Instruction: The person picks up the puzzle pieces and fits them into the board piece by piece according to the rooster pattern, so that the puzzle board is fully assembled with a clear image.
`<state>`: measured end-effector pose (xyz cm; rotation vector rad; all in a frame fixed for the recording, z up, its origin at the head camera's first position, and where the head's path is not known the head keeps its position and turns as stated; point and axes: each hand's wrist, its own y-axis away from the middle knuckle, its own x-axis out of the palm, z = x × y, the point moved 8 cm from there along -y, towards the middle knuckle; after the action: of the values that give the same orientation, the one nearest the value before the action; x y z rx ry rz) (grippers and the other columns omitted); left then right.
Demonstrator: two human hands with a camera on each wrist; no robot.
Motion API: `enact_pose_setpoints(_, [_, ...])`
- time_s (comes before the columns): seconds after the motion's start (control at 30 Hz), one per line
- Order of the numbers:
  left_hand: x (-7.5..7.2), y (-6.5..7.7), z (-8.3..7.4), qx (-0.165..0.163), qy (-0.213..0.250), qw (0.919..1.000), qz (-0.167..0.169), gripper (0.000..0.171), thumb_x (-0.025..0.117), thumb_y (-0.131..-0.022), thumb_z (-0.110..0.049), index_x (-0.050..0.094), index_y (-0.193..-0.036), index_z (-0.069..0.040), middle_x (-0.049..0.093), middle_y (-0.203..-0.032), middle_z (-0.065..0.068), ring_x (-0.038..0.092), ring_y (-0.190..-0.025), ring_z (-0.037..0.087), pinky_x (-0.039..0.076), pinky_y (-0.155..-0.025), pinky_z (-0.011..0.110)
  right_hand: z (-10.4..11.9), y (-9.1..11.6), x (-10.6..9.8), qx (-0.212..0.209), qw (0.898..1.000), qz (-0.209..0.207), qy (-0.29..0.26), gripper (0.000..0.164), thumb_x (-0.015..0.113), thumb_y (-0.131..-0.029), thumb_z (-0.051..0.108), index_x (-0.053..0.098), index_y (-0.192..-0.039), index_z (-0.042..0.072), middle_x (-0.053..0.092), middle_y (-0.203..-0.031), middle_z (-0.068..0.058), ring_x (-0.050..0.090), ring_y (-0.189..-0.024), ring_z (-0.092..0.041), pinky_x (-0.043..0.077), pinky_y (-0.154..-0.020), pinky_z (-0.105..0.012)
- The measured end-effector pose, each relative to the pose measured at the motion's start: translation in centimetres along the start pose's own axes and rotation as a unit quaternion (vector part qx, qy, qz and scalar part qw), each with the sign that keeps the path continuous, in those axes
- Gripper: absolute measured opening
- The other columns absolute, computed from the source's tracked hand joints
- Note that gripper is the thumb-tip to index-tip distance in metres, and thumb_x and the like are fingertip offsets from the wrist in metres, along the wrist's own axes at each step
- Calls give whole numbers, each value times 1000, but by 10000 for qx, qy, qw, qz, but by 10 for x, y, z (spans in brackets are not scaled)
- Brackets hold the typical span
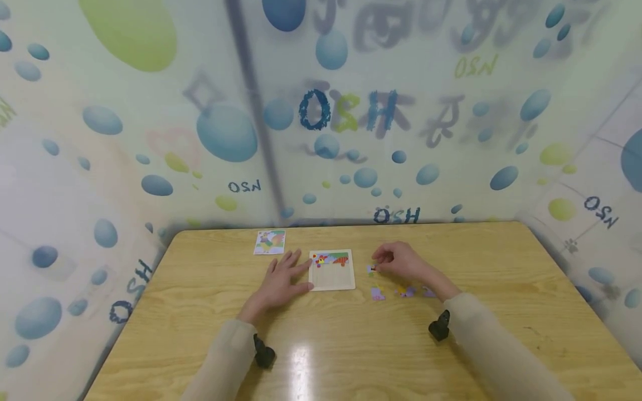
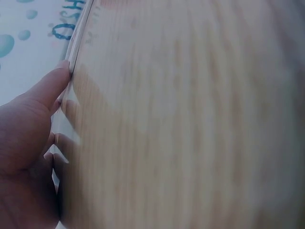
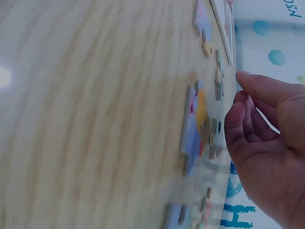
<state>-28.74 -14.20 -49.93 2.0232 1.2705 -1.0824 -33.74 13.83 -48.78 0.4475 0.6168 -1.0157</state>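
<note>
A square wooden puzzle board (image 1: 332,277) lies on the table, with picture pieces (image 1: 329,259) filling its top part and bare wood below. Spread out flat, my left hand (image 1: 283,283) touches the board's left edge with thumb and index finger. My right hand (image 1: 401,262) hovers over loose pieces right of the board, its fingers loosely bent. Just beside its fingertips is a small puzzle piece (image 1: 371,269). In the right wrist view, no piece shows between thumb and fingers of the right hand (image 3: 267,129). A purple-and-yellow puzzle piece (image 3: 193,126) lies below that hand.
Near the table's back edge lies a square picture card (image 1: 270,243), left of the board. More loose pieces, among them a purple one (image 1: 378,293) and a yellow-and-purple one (image 1: 404,291), lie in front of the right hand. A patterned wall (image 1: 321,167) rises behind the table (image 1: 351,351).
</note>
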Motion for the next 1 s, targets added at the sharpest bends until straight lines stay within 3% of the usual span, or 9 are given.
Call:
enact_pose_setpoints(0.47, [0,0,2,-76,27,9999,96,64,67,-100,-38,47,-155,-12,20,-167,21,8,-155,42,-1,-119,65,-9,4,4,143,9997,178,-41,24,75,-92,8,73,-114,-1,67,-92,-1,59,-82,-16,51,-76,-35])
enact_pose_setpoints(1.0, [2,-1,2,-94,29,9999,109,64,67,-100,-39,47,-155,-13,20,-168,19,7,-156,40,-2,-120,64,-8,4,7,128,9996,152,192,14,76,-91,6,68,-103,5,63,-87,-2,56,-78,-17,49,-71,-32])
